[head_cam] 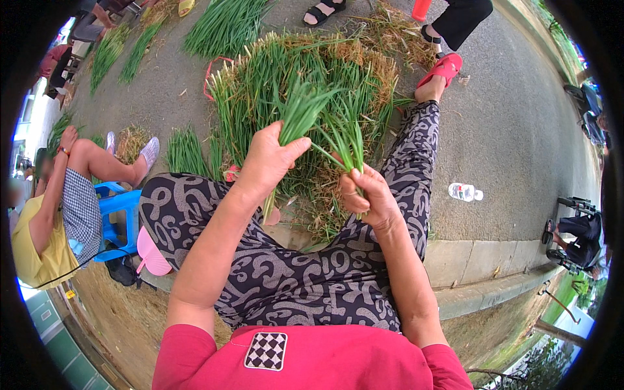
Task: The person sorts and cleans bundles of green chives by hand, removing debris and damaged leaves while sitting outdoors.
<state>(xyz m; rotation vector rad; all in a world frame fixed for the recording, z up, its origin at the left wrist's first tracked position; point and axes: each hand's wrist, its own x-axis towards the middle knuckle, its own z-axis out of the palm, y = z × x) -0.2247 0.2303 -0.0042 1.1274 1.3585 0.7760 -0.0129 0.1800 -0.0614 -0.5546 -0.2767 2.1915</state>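
Observation:
My left hand (273,156) grips a bunch of long green leafy stalks (303,111), their leaf ends pointing up and away, the pale ends hanging below the fist. To its right, my right hand (369,195) is closed around a smaller bunch of the same green stalks (352,141). Both bunches are held over my parted knees, close together. Beyond and beneath them a large heap of green stalks (273,87) with dry brown leaves lies on the pavement between my legs. At its far left edge a red strap (208,80) forms a loop.
More green bundles (224,27) lie at the far side, and a smaller one (185,153) by my left knee. A clear plastic bottle (465,192) lies at right. A person on a blue plastic stool (119,214) sits at left, near a pink fan (152,253). Another person's sandals (319,12) are ahead.

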